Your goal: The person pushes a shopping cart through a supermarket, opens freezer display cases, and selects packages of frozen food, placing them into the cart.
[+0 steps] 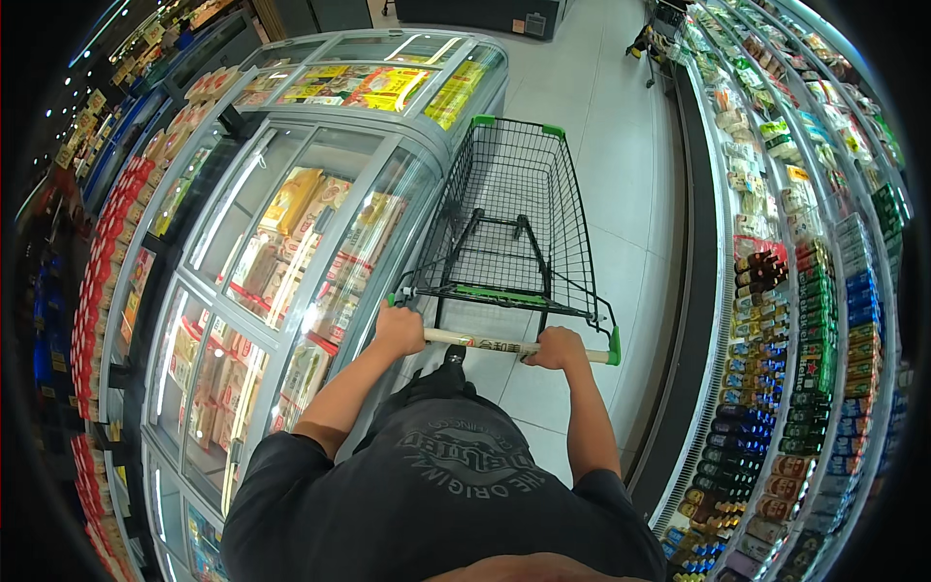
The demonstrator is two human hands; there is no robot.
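Observation:
A black wire shopping cart [502, 211] with green plastic corners stands straight in front of me, and its basket holds nothing that I can see. My left hand [399, 329] grips the left end of its pale handle bar [451, 337]. Around the same bar, nearer its right end, my right hand [559, 348] is closed. The bar bears writing between the two hands. A green cap [614, 346] ends the handle just right of my right hand. The child-seat flap's green edge [498, 295] lies above the bar.
Glass-lidded chest freezers [291, 240] with packaged food run close along the cart's left side. On the right, an open refrigerated shelf [793, 305] holds bottles, cans and packets behind a dark kerb [673, 364]. Pale floor tiles [625, 189] lie between. Another cart [658, 44] stands far ahead right.

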